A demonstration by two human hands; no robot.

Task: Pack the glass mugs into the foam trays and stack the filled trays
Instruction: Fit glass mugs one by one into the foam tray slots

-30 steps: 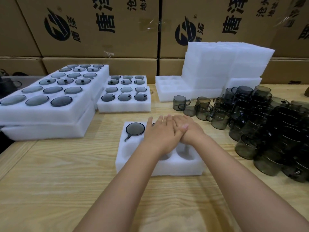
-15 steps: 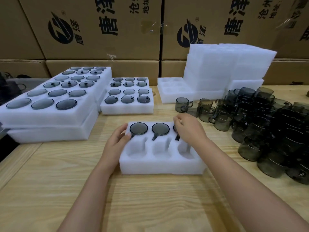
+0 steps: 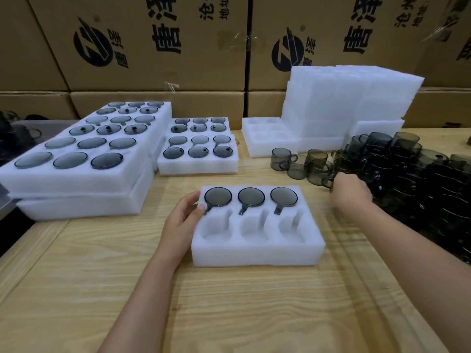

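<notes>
Half-filled foam tray [image 3: 257,250] at centre frame, three glass mugs [image 3: 251,197] occupying its far row: the left hand [image 3: 183,217] is bracing its edge, fingers loosely spread, while the right hand [image 3: 350,191] is reaching into the mug pile [image 3: 407,169] at right, grip hidden; the next mug probably needs its handle aligned to a near pocket's slot.

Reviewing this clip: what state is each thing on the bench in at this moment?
Front foam tray: half filled; far row holds three mugs, near three pockets empty.
Left hand: rests against that tray's left edge, thumb on top.
Loose mugs: upright, unpacked.
Right hand: among the loose mugs; grip hidden.
Filled trays: full, stacked.
Empty trays: stacked, unfilled.
</notes>
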